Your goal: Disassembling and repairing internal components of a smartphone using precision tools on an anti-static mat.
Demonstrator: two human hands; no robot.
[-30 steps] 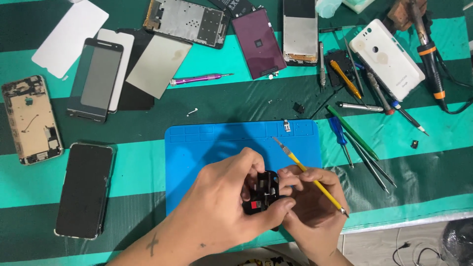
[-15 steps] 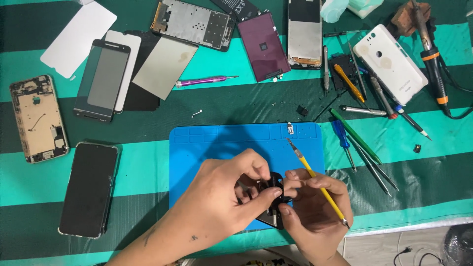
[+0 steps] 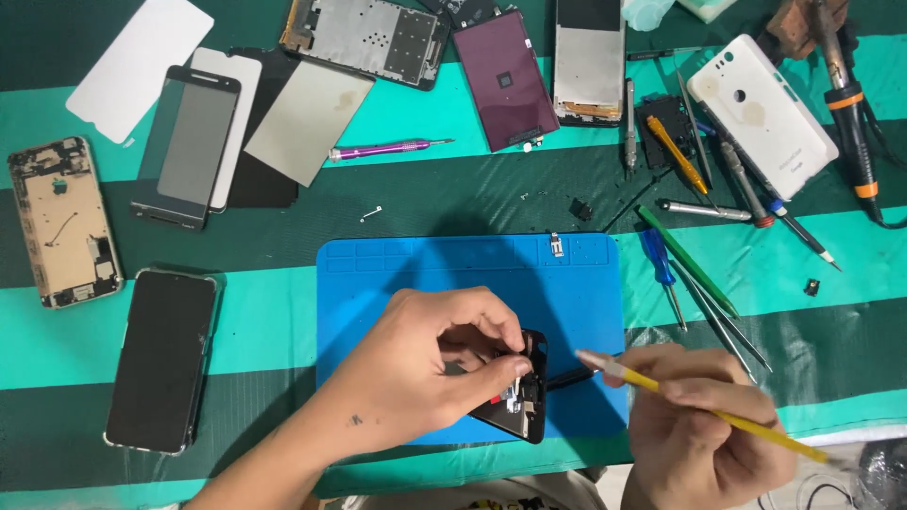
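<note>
My left hand (image 3: 425, 373) pinches the edge of a small black phone part (image 3: 521, 397) that lies on the blue work mat (image 3: 453, 269), near its front edge. My right hand (image 3: 699, 444) holds a thin yellow tool (image 3: 704, 404) like a pencil; its pale tip points left, toward the black part, a short way off it. A short black strip (image 3: 570, 377) sticks out of the part between the two hands. The mat lies on a green striped cloth (image 3: 274, 331).
Left of the mat lie a black phone (image 3: 161, 359), a gold phone frame (image 3: 64, 222) and a screen panel (image 3: 186, 146). Behind are phone boards, a purple screwdriver (image 3: 387, 148) and a white back cover (image 3: 761, 115). Screwdrivers and tweezers (image 3: 699, 274) lie right of the mat.
My right hand has drawn back to the right, off the black part, taking the yellow tool with it. The left hand stays on the part.
</note>
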